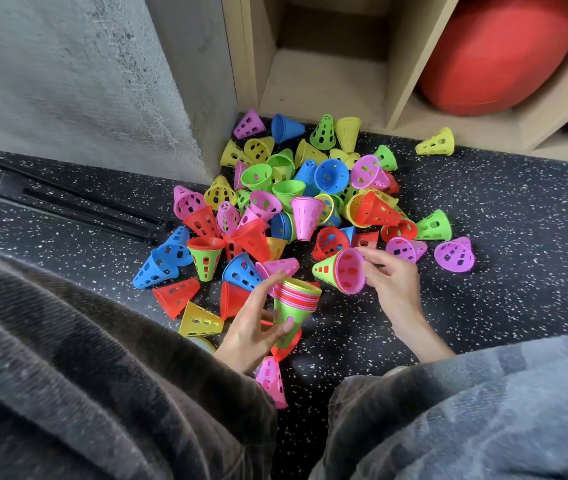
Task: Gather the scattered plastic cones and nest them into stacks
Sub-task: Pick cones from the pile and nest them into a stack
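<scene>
A heap of several perforated plastic cones in pink, red, blue, green and yellow lies on the dark speckled floor. My left hand grips a nested stack of cones, green on the outside with pink, red and yellow rims, its wide end up. My right hand pinches the rim of a small nested set, a green cone with a pink one inside, tipped on its side just right of the stack. A loose pink cone lies below my left wrist.
A grey concrete wall stands at the left. Wooden shelving at the back holds a big red ball. A stray yellow cone lies by the shelf. Black rails run along the floor at left. My knees fill the bottom.
</scene>
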